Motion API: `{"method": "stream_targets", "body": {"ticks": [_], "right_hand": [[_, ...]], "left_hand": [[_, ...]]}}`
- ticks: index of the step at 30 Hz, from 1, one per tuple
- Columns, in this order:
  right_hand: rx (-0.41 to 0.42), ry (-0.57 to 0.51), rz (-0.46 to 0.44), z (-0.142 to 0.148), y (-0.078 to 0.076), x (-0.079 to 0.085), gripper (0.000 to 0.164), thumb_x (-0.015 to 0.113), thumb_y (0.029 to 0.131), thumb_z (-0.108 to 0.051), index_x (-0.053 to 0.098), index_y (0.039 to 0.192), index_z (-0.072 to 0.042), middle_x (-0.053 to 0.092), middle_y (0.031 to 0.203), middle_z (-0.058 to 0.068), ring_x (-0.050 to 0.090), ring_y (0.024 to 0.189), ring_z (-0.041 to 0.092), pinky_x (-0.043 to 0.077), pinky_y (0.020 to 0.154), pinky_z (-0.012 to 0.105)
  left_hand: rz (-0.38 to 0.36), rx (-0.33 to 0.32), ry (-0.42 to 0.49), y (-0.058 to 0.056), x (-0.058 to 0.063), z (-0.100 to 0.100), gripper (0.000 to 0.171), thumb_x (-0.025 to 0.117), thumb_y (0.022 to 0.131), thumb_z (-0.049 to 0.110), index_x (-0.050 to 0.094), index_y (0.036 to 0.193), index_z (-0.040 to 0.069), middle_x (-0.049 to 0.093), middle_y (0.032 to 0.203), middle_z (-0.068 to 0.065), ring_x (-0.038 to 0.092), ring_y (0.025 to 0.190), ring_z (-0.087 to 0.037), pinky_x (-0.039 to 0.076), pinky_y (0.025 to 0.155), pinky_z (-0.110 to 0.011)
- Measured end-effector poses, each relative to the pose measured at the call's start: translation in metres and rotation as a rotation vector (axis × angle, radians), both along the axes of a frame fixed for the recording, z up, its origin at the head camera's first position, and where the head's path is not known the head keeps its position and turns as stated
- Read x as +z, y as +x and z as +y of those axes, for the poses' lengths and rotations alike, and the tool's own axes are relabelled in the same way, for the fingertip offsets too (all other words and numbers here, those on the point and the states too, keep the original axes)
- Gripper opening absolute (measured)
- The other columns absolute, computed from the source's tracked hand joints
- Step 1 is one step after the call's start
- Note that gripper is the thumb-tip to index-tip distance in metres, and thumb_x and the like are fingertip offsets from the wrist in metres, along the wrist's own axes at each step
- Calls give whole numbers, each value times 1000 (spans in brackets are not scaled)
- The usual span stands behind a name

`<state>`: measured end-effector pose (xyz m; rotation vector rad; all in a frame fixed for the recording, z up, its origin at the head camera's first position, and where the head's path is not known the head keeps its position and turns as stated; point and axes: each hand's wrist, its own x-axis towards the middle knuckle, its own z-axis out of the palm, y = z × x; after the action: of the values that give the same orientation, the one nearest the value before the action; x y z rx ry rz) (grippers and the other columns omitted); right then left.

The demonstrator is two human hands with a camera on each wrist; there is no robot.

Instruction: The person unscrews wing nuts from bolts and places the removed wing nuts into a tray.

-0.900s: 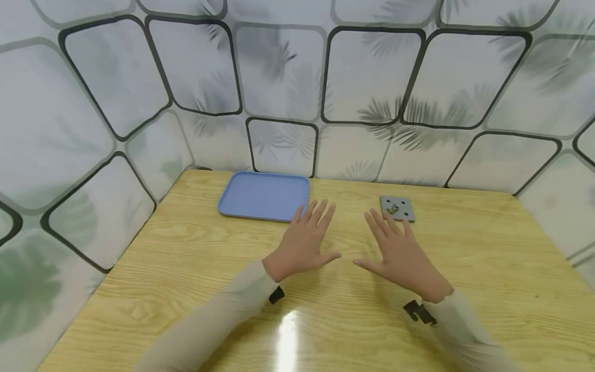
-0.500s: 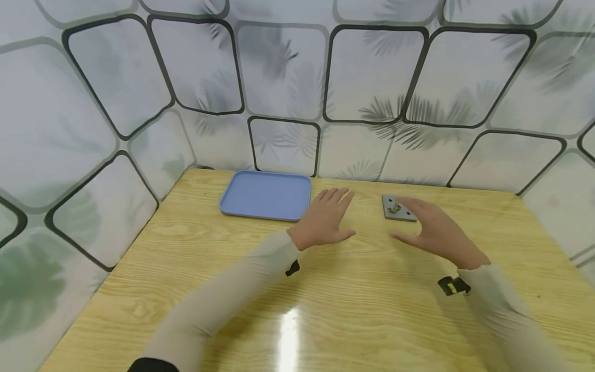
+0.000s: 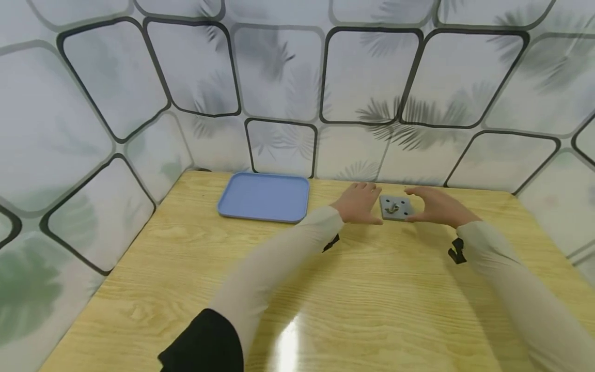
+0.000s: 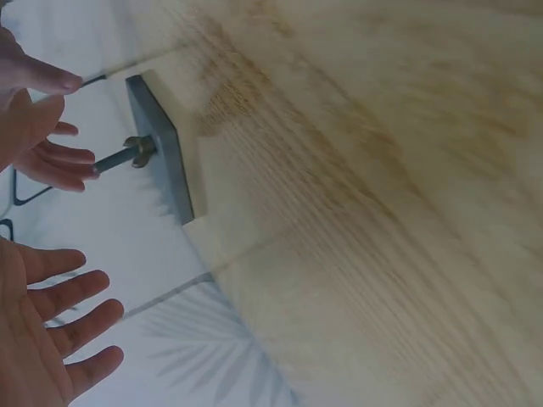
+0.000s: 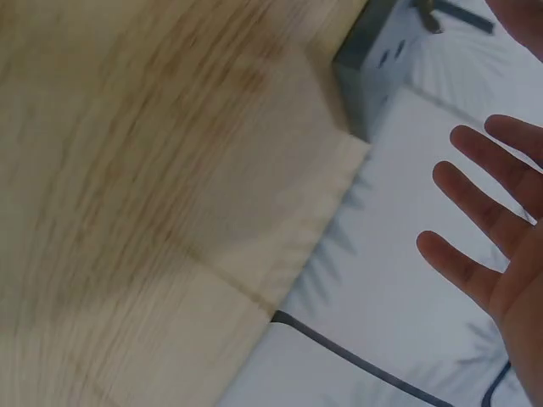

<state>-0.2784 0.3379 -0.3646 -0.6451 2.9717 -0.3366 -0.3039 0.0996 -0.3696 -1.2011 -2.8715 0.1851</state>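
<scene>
A flat grey plate point(image 3: 401, 207) with several dark holes lies on the wooden table, between my two hands. From its middle rises a threaded stud point(image 4: 114, 160), with a brass-coloured wing nut point(image 4: 142, 151) low on it against the plate. My left hand point(image 3: 359, 203) hovers just left of the plate, fingers spread and loosely bent, holding nothing. On the other side my right hand point(image 3: 439, 207) curves with thumb and fingers apart, close to the plate's right edge. Neither hand visibly touches the plate. The right wrist view cuts off most of the stud and nut.
A blue tray point(image 3: 264, 196) sits at the back left of the table point(image 3: 186, 268), left of my left hand. Patterned wall panels point(image 3: 279, 72) stand along the table's back edge and at both sides.
Both hands have moved forward. My left hand has gone right, away from the tray, to the plate's left side; my right hand has shifted to its right side. The plate stays put.
</scene>
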Motion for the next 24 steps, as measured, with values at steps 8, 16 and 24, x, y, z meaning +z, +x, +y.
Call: {"method": "stream_targets", "body": {"ticks": [8,16,24], "right_hand": [[15,47,-76,8,-27,-17,87,76,74,-43,41,136,7,42,139,30,42,124,47,37,100,59],[20,43,-147,7,-30,-21,86,78,73,-36,41,133,13,45,132,34,48,116,48,40,96,59],[23,57,-154,9,-34,-23,84,78,74,-35,41,133,13,47,131,33,50,114,47,43,93,56]], "left_hand": [[-100,73,-64,-26,-16,33,98,52,77,73,20,151,17,29,153,-1,30,140,-19,27,115,-33],[-183,101,-71,-45,-37,49,102,59,71,74,23,150,20,33,150,3,35,135,-16,31,111,-31],[-206,121,-75,-56,-50,61,92,57,71,76,35,144,23,39,142,5,42,121,-12,37,104,-30]]}}
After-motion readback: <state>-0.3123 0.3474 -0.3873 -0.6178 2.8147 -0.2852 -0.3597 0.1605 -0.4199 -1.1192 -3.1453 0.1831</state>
